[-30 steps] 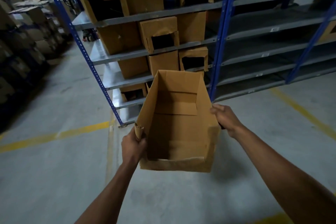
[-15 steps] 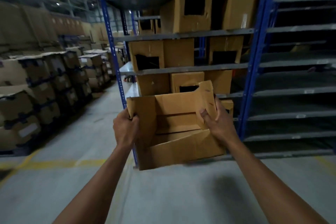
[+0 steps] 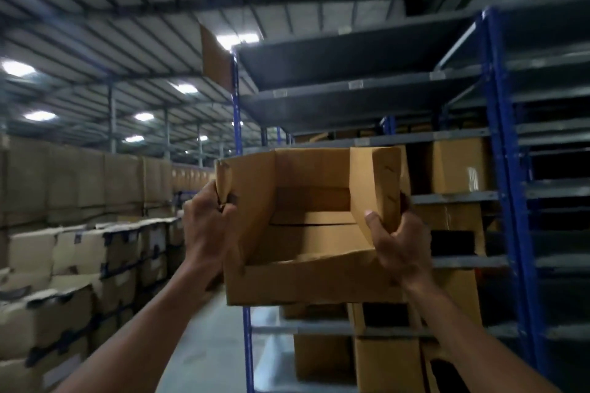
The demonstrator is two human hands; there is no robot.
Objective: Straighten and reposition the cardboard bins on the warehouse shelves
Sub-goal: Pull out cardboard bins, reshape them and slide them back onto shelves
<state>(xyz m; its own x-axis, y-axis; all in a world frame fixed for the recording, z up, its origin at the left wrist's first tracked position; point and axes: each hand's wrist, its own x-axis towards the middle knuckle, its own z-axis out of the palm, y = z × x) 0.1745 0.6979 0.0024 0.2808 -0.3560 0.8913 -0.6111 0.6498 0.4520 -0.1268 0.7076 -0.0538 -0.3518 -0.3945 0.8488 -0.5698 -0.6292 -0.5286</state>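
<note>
Since half a second ago we have lifted the open-topped brown cardboard bin [image 3: 306,239] from waist height to chest height in front of the racking, and our view has tipped up with it, so the ribbed metal roof [image 3: 134,3] with its ceiling lights now fills the top of the picture.

Our left hand [image 3: 209,223] grips the bin's crumpled left front corner, fingers curled tight round the bent flap. Our right hand [image 3: 399,246] grips the right side wall, thumb pressed on the inner face and the other fingers wrapped round the outside. Both grips are closed firmly on the cardboard; neither holds anything else. Between the two grips the bin hangs in the air, tilted with its open top toward us, so we look down at its folded bottom flaps and its low front wall.

Just beyond the grips stands the blue-framed steel shelving [image 3: 498,150] with grey shelf boards. Other brown cardboard bins [image 3: 456,166] with dark cut-out openings sit on the shelves behind and below the right grip; the upper shelves above the grips carry a single cardboard sheet [image 3: 214,57] that stands at the rack's left corner. Well away to the left of the left grip, rows of stacked sealed cartons [image 3: 83,252] line the aisle.
</note>
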